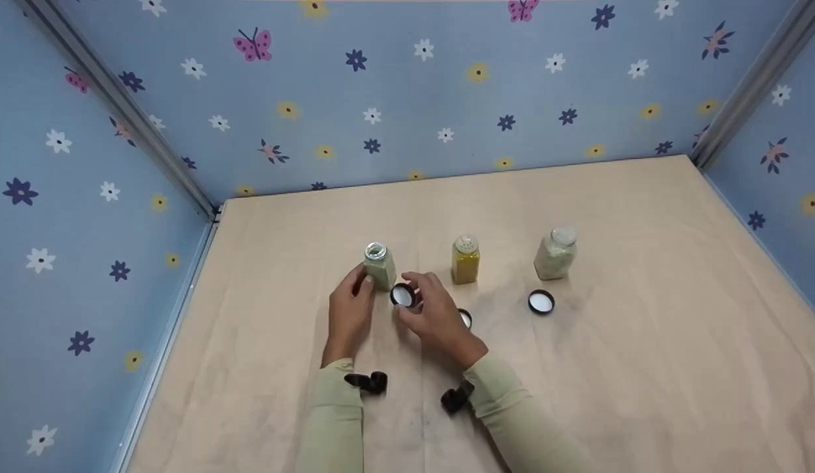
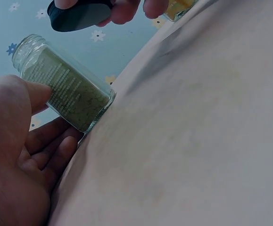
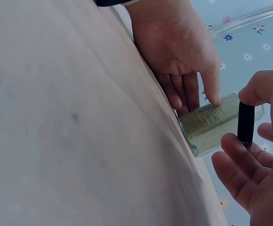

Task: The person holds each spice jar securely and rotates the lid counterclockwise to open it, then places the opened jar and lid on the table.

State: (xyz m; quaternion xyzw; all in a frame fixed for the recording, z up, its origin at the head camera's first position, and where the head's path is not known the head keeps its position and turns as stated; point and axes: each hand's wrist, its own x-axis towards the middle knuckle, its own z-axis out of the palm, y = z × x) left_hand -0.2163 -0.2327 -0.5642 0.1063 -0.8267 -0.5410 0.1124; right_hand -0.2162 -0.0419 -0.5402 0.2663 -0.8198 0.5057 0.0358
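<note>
A square glass spice jar [image 1: 381,274] of green powder stands upright on the table, its round mouth uncapped. My left hand [image 1: 350,314] holds it from the left, the thumb on its printed side and the fingers behind, as the left wrist view of the jar [image 2: 68,92] shows. Just right of the jar, my right hand [image 1: 437,316] pinches a black lid [image 1: 402,295] between thumb and fingers, its white inside toward the head camera. In the right wrist view the lid [image 3: 245,123] is seen edge-on, in front of the jar's upper part.
Right of my hands stand a jar of yellow powder [image 1: 465,261] with a perforated top and a pale-filled jar [image 1: 555,255]. One black lid [image 1: 541,302] lies white side up; another lid [image 1: 465,319] is partly behind my right hand. Patterned walls [image 1: 407,85] border the table [image 1: 643,368].
</note>
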